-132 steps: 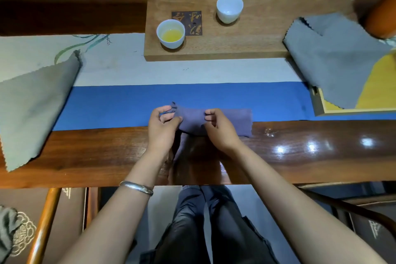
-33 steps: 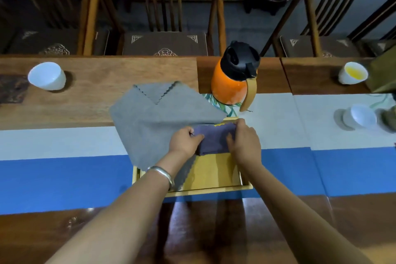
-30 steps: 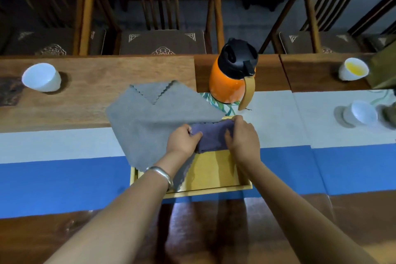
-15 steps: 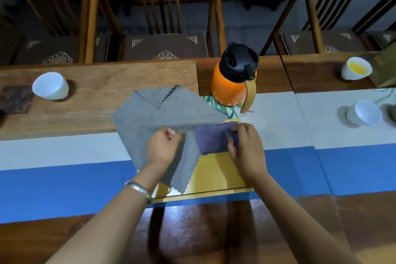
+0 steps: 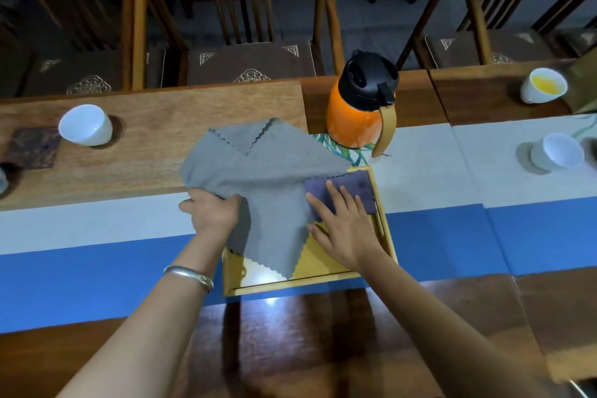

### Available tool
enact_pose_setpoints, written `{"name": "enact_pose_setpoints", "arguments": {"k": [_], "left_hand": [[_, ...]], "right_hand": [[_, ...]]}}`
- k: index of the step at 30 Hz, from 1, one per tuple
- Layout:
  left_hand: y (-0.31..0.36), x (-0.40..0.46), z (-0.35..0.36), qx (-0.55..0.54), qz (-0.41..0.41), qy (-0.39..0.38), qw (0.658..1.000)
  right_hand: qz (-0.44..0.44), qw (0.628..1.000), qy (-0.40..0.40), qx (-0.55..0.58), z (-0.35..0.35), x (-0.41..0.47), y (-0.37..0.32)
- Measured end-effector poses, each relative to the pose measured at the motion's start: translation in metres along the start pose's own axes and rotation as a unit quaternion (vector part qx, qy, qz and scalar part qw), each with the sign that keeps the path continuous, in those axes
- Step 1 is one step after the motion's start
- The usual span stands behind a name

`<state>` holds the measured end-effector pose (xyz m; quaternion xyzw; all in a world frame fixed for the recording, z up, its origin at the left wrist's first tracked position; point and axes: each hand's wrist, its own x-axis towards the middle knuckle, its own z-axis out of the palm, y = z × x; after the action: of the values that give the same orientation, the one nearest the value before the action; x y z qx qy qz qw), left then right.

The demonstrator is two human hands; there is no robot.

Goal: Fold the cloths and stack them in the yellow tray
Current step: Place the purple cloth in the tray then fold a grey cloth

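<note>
Left hand [image 5: 211, 213] grips the gray cloth [image 5: 268, 191] by its edge — right hand [image 5: 344, 229] lies flat on the folded purple cloth [image 5: 352, 187] in the yellow tray's [image 5: 290, 284] far corner; near half bare.

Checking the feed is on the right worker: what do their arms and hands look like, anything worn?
Both forearms are bare, with no sleeves in view. The left wrist carries a plain silver bangle. The left hand and right hand wear no gloves, and no rings are visible. No watch on the right wrist.
</note>
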<state>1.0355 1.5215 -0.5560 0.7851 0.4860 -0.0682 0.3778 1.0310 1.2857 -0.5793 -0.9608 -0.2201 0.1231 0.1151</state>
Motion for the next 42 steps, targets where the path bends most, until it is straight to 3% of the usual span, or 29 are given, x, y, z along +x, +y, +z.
{"name": "enact_pose_setpoints", "arguments": {"k": [5,14,19,23,26,32,35,38,42], "left_hand": [[-0.015,0.001,-0.013,-0.106,0.068,0.003,0.992],[-0.013,0.032,-0.084,-0.299,0.126,-0.011,0.946],[-0.015,0.038,-0.113,-0.278,0.159,-0.063,0.945],[-0.027,0.033,-0.122,-0.284,0.140,-0.070,0.946],[-0.033,0.028,-0.131,-0.298,0.124,-0.066,0.944],[-0.048,0.019,-0.151,-0.310,0.114,-0.129,0.935],[-0.063,0.024,-0.166,-0.314,0.102,-0.150,0.932],[-0.085,0.038,-0.187,-0.332,0.074,-0.170,0.925],[-0.128,0.064,-0.223,-0.279,0.084,-0.196,0.936]], "right_hand": [[0.052,0.994,0.058,0.076,-0.005,0.007,0.000],[0.065,0.994,0.075,0.048,-0.003,0.012,-0.002],[0.083,0.993,0.066,0.047,-0.004,0.012,-0.007],[0.093,0.993,0.068,0.034,-0.015,0.008,-0.023],[0.050,0.990,0.108,0.071,-0.023,-0.003,-0.061],[-0.052,0.990,0.070,0.113,-0.013,-0.019,-0.210],[-0.028,0.990,0.088,0.103,-0.003,-0.011,-0.271],[0.027,0.993,0.050,0.101,0.010,0.002,-0.303],[0.068,0.991,0.072,0.092,0.021,0.003,-0.345]]}}
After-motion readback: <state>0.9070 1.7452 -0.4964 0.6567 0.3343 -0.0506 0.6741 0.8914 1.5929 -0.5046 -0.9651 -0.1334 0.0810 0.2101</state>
